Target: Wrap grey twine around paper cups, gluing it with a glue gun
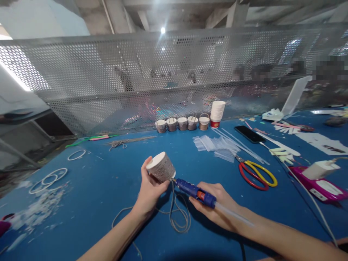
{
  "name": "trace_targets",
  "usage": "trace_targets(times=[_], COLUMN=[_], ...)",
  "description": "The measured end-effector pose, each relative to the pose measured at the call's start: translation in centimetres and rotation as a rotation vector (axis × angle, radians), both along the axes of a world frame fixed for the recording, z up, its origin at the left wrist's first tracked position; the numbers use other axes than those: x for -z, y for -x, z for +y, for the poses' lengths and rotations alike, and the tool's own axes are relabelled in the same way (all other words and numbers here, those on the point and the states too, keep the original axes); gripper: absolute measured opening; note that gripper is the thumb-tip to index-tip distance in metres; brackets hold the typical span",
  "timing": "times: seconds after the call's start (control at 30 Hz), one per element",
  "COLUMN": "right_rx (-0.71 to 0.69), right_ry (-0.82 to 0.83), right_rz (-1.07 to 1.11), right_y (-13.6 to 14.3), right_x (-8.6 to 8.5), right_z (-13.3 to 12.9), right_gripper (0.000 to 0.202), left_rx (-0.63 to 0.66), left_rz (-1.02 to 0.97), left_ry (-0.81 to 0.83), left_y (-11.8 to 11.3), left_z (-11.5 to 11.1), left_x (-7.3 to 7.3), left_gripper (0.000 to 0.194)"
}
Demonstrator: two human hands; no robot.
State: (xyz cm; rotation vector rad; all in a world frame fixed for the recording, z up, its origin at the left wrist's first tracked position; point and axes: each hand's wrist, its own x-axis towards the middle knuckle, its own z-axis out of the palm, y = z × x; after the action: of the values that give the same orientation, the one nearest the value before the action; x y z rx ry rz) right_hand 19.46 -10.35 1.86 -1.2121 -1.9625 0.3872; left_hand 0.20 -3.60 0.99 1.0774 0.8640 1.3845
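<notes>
My left hand (151,188) is closed round a paper cup (162,167) wrapped in grey cord, tilted on its side above the blue table. In my right hand (214,203) is a blue hot glue gun (194,191), a clear glue stick (233,214) poking out of its back end. Its nozzle meets or nearly touches the cup's lower edge, near my left thumb. From that spot a loose grey cord (172,214) hangs down and coils on the table between my hands.
Along the back stand several cord-wrapped cups (182,124) and a stack of paper cups (217,112). To the right lie clear plastic strips (214,145), red-and-yellow scissors (255,175), a phone (249,134) and a magenta power strip (319,186). White rings (49,180) and scraps (40,210) lie left.
</notes>
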Motion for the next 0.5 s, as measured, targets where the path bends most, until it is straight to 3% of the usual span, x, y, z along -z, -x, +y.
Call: trace_targets(times=[0.5], right_rx=[-0.023], right_ry=[-0.029], right_rz=[-0.026], right_y=[-0.20], right_x=[-0.47], right_z=[-0.11], right_gripper=[0.022], left_rx=[-0.010], left_rz=[0.054], left_ry=[-0.024], left_y=[0.26], left_z=[0.05], left_x=[0.01], left_gripper=[0.091])
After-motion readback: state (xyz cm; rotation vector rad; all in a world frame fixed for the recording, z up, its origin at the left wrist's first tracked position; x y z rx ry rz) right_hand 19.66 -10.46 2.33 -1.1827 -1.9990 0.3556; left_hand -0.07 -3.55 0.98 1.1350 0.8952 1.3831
